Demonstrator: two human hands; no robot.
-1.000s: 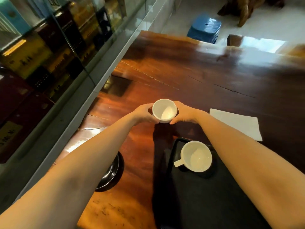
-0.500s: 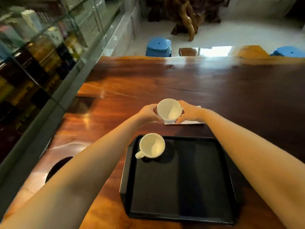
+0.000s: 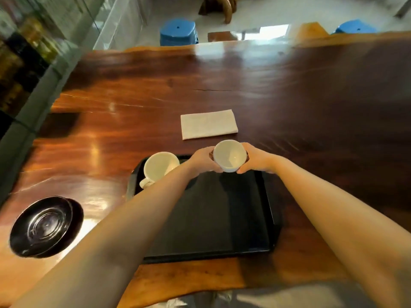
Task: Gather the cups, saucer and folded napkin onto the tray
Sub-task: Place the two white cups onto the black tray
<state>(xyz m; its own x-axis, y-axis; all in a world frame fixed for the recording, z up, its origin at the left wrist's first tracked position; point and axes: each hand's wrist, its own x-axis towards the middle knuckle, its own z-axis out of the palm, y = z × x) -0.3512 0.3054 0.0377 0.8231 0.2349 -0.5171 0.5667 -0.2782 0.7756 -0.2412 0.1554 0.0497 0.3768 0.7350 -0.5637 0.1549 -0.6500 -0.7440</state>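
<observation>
A small white cup [image 3: 230, 154] is held between my left hand [image 3: 201, 160] and my right hand [image 3: 255, 158], over the far edge of the black tray [image 3: 213, 221]. A second white cup with a handle [image 3: 159, 167] stands in the tray's far left corner, partly behind my left forearm. The folded white napkin [image 3: 208, 124] lies flat on the wooden table beyond the tray. A dark glossy saucer [image 3: 43, 225] rests on the table to the left of the tray.
The long polished wooden table [image 3: 311, 103] stretches away in front. A glass display cabinet [image 3: 26, 47] runs along the left side. Blue stools [image 3: 178, 32] stand beyond the table's far edge.
Both hands have carried the small cup toward me, from over the napkin to over the tray's far edge. The napkin and the saucer have come into full view.
</observation>
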